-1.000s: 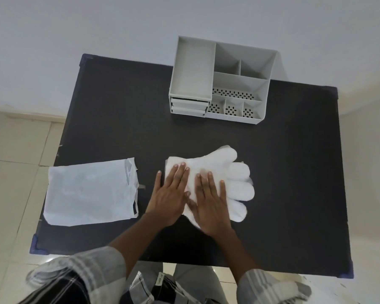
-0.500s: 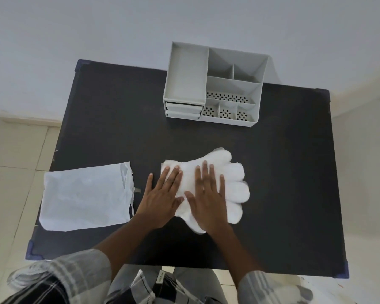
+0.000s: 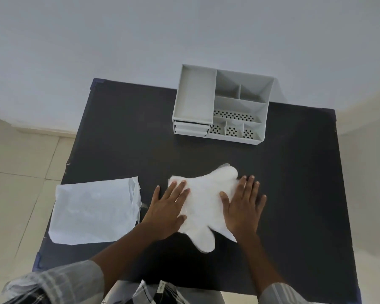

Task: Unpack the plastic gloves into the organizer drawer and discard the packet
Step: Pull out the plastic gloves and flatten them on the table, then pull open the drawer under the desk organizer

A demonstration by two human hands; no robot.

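On the near half of the dark table (image 3: pixel 119 132) lay the plastic gloves (image 3: pixel 203 202), a flat white pile, thin and a little shiny, with the shape of a hand. Its cuff end pointed to the left, one rounded finger stuck out at the far side, and the thumb hung toward the near edge. The left hand (image 3: pixel 166 212) was pressed flat on the cuff part, fingers stretched and spread, grasping nothing. The right hand (image 3: pixel 242 209) was also flat and released, palm down on the finger part of the pile, so most of the glove fingers were hidden under it. Left of the gloves, apart from them, the packet (image 3: pixel 92 212) lay flat, white and wrinkled, with its torn mouth toward the gloves. At the far side stood the grey organizer (image 3: pixel 193 99), with open compartments on top and its drawers (image 3: pixel 191 128) pushed in at the front left.
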